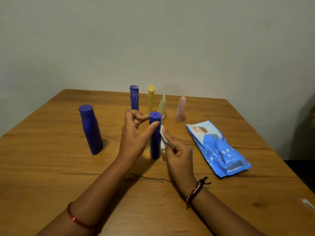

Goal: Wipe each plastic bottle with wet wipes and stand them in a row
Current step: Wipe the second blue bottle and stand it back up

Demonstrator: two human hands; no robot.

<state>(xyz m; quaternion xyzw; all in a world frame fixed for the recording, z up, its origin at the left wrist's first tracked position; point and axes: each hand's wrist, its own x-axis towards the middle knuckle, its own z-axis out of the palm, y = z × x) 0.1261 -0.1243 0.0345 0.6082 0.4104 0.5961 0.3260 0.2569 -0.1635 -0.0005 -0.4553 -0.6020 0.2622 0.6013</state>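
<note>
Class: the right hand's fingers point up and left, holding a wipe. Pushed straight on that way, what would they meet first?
The right hand would first press its wipe against the blue bottle, which the left hand steadies.

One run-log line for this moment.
left hand steadies blue bottle | right hand wipes it with wet wipe | four bottles in back row

We can make out only one bit of print: small white lettering on the blue wipes pack (pixel 219 149), approx. "BABY WET WIPES", w/ a first word too blurred to read. Bottles' markings aren't legible to us.
</note>
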